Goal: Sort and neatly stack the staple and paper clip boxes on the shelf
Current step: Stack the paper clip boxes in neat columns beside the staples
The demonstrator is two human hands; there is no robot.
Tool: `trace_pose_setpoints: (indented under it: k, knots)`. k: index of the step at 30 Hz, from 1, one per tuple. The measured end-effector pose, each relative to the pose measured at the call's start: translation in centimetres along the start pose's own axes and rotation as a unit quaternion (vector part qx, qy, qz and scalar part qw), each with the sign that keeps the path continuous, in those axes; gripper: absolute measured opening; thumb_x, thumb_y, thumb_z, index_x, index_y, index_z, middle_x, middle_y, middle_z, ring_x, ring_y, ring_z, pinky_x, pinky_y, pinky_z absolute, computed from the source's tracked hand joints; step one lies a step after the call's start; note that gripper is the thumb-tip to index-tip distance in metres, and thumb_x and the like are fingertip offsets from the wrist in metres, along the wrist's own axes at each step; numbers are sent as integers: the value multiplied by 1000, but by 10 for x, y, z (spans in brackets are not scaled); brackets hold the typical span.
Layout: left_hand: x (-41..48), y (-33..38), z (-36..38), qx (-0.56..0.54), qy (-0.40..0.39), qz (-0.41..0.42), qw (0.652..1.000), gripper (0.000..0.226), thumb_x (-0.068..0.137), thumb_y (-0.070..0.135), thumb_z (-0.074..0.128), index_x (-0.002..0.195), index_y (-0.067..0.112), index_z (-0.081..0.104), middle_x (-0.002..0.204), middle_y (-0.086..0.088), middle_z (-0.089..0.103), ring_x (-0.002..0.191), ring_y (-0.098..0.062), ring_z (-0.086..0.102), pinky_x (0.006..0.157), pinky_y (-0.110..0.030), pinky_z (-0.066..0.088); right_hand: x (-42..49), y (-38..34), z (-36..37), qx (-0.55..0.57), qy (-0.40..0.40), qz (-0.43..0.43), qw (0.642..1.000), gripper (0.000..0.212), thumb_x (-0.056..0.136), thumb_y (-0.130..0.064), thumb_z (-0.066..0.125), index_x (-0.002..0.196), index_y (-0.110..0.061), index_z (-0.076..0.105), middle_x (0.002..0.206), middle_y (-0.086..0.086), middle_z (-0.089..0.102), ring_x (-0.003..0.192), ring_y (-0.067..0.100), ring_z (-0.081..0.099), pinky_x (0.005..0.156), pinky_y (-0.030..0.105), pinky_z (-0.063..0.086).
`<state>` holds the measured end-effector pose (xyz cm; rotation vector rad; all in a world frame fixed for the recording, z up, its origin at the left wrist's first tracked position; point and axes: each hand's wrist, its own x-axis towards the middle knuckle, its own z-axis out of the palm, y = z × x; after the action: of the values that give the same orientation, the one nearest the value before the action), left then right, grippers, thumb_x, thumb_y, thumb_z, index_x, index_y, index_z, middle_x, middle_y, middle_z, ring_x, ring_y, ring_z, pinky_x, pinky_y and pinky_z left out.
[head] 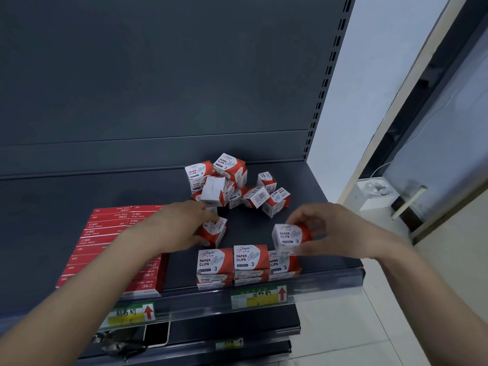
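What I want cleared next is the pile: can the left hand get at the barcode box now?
Probably not yet: the left hand grips another box. Once free, likely yes: the barcode box lies on the pile's near side, top exposed, with bare shelf in front.

Front row of paper clip boxes point(215, 262) all say PAPER CLIPS with a big 3. Same print on the loose pile point(227, 170) behind that row. Red staple boxes point(105, 228) left of it read 订书钉. The price tags point(258, 297) below: red arrows, handwriting's unreadable.
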<state>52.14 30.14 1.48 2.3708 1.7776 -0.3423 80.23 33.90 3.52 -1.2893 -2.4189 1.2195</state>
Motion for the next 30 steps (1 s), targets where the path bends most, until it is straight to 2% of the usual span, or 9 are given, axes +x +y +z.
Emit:
trace_pose_setpoints:
  k: [6,11,15,17,20,22,24,27,30]
  knots:
    - [-5,-1,2,-8,32,-11,999,65,85,42,61,142,33,32,144,10,37,132,-12,37,104,-29,39,-6,6,23,-36,-38,10,999,34,75,-30,77,100,-33,55,104,-18,64,97,4,64,84,26,57]
    - [-10,1,7,-30,29,-1,999,72,87,32,61,146,34,20,150,10,29,134,-12,35,106,-29,38,-4,6,33,-97,-38,18,994,45,76,-42,73,112,-42,45,103,-27,53,97,1,58,76,11,50]
    - [-8,0,9,4,20,9,1000,72,88,32,60,146,36,17,145,7,33,129,-15,38,101,-28,41,0,5,39,-124,-23,30,992,43,77,-46,70,113,-40,47,112,-20,58,101,6,59,86,19,52]
    - [-9,0,10,11,11,9,1000,70,88,32,59,146,36,20,145,6,35,129,-15,38,102,-28,39,2,5,41,-148,-21,34,988,47,77,-50,68,118,-39,47,118,-19,58,104,6,59,90,22,51]
    - [-12,-1,9,12,22,7,1000,65,86,36,60,143,30,29,141,7,40,127,-13,39,100,-26,37,3,2,38,-139,-25,33,989,59,75,-55,67,127,-39,43,116,-25,52,106,3,55,92,20,49]
    - [-15,-2,8,17,27,2,999,63,84,40,62,140,26,36,136,7,44,123,-13,41,95,-24,37,6,-3,28,-81,7,30,996,64,74,-56,65,130,-34,45,119,-23,52,109,2,55,92,20,49]
    - [-17,-5,7,13,35,-1,999,65,80,43,65,137,26,39,134,7,44,122,-12,41,95,-24,37,17,-7,19,-76,94,5,993,55,77,-55,62,124,-27,54,118,-15,61,101,2,58,83,13,47]
    - [-16,-6,5,-16,31,12,999,73,80,33,69,142,28,31,145,10,35,132,-11,34,105,-25,34,47,-17,19,-160,201,-24,966,44,81,-48,64,114,-20,58,112,-4,64,90,7,57,74,17,44]
    - [-11,-5,7,-14,2,30,999,73,84,22,66,144,33,26,150,11,28,137,-12,28,110,-27,31,78,-31,28,-257,198,-11,946,59,79,-54,64,122,-18,47,121,1,55,107,16,53,85,29,46]
